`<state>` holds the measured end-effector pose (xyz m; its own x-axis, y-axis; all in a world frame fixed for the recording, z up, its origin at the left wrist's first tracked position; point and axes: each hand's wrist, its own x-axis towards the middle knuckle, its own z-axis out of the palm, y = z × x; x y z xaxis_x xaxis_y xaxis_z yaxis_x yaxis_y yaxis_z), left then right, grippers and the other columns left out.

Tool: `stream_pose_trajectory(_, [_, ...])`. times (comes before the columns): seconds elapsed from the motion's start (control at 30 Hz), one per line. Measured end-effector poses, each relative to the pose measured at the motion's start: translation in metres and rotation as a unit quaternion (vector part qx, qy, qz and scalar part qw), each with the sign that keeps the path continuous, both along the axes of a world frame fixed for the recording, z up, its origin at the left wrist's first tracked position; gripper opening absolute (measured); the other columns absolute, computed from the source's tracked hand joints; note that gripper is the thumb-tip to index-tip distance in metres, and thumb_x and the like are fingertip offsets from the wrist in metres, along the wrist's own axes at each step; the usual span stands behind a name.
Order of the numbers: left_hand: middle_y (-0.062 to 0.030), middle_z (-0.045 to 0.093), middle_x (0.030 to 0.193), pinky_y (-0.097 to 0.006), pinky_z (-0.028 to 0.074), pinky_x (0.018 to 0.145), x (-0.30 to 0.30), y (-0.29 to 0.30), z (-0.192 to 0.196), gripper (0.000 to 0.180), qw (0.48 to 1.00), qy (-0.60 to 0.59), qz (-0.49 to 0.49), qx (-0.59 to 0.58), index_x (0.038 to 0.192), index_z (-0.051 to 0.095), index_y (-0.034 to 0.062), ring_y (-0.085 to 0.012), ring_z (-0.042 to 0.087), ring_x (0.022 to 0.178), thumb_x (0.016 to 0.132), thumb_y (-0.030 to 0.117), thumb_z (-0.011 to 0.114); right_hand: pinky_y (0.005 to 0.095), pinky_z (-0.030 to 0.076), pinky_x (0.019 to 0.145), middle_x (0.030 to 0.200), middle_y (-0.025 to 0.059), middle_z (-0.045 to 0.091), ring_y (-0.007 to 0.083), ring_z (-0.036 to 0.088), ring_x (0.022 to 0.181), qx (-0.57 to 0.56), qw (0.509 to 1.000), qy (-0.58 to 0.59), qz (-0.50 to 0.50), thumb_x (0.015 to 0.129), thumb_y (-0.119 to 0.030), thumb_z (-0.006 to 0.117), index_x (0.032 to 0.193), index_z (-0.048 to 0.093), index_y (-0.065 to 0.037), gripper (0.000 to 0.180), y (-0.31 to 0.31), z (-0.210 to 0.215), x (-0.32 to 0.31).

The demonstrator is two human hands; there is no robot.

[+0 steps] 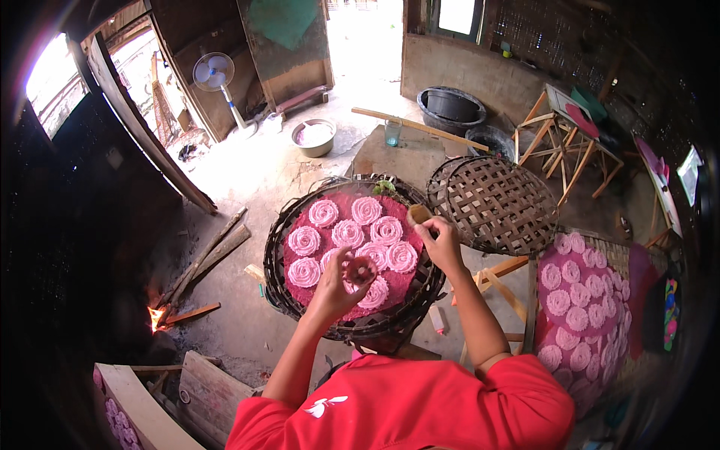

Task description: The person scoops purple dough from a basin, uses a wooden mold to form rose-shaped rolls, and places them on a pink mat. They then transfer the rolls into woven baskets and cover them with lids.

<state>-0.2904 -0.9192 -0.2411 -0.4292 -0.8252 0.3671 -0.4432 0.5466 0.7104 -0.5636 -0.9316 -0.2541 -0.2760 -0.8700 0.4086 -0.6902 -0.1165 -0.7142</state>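
We look down on two bare hands working over a round basket (273,279). Left hand (334,291): thumb and fingers curved round a small dark-red cup (361,271) with a scalloped rim, pinching it at its left side. We see the cup over the lower middle of the basket, in front of the pink rosettes (323,213); we cannot tell whether it touches any of them. Right hand (442,241): thumb and fingertips pressed together on a small brownish piece (418,214), held at the basket's upper right edge. Its shape is partly hidden by the fingers, so we call it roundish, perhaps a scraper.

The rosettes sit on a deep-pink cloth (344,205) inside the basket, several of them side by side. A sprig of green leaves (385,187) lies at the far rim. We note a woven lid (491,204) just right of the basket, and more rosettes spread on a woven tray (641,259) beyond the right arm. A small white bottle (436,319) is near the basket, below the right forearm. On the left, a fire (156,319) burns at the ends of some long logs (225,247).
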Motion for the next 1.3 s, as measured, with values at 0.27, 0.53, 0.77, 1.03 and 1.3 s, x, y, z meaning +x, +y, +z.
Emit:
stream_pose_trajectory(0.27, [-0.0213,0.057,0.114,-0.040,0.051,0.087,-0.048,-0.026,-0.002,0.085,0.998,0.029,-0.049,-0.021,0.135,0.033,-0.0007,-0.0348,0.060,0.105,0.067,0.009,0.082,0.0415,0.046,0.091,0.115,0.0153,0.060,0.0329,0.061,0.100,-0.060,0.963,0.151,0.215,0.079,-0.024,0.076,0.087,0.065,-0.005,0.024,0.036,0.024,0.038])
stream_pose_trajectory(0.53, [-0.0199,0.045,0.137,-0.040,0.046,0.100,-0.050,-0.031,-0.003,0.091,0.995,0.095,-0.004,-0.018,0.142,0.030,0.0029,-0.0316,0.053,0.121,0.070,0.008,0.084,0.0334,0.049,0.084,0.114,0.0116,0.062,0.0177,0.061,0.100,0.075,0.945,-0.175,0.265,0.085,-0.014,0.071,0.084,0.065,-0.001,0.014,-0.031,-0.006,0.010])
stream_pose_trajectory(0.77, [-0.0179,0.053,0.127,-0.042,0.042,0.100,0.027,-0.039,0.005,0.055,0.988,-0.003,0.144,-0.055,0.125,0.051,0.0034,-0.0358,0.050,0.120,0.076,0.009,0.076,0.0429,0.048,0.080,0.092,0.0166,0.067,0.0344,0.064,0.090,0.112,0.989,0.042,-0.085,0.078,-0.043,0.074,0.085,0.068,-0.010,0.034,-0.196,-0.063,-0.074])
stream_pose_trajectory(1.03, [-0.0120,0.056,0.123,-0.048,0.039,0.098,0.114,-0.017,-0.031,0.026,0.941,-0.117,0.317,-0.023,0.097,0.067,0.0122,-0.0360,0.050,0.118,0.072,0.013,0.077,0.0536,0.033,0.100,0.120,0.0088,0.060,0.0341,0.050,0.117,0.096,0.965,0.211,-0.123,0.080,-0.038,0.072,0.088,0.067,-0.013,0.026,-0.186,-0.060,-0.062])
stream_pose_trajectory(1.3, [-0.0106,0.053,0.127,-0.050,0.027,0.105,0.116,-0.016,-0.041,0.024,0.912,-0.217,0.348,-0.013,0.091,0.071,0.0159,-0.0360,0.040,0.128,0.072,0.030,0.077,0.0490,0.038,0.091,0.104,0.0080,0.055,0.0319,0.052,0.105,0.116,0.970,0.206,0.060,0.077,-0.027,0.075,0.085,0.066,-0.013,0.019,-0.105,-0.033,-0.016])
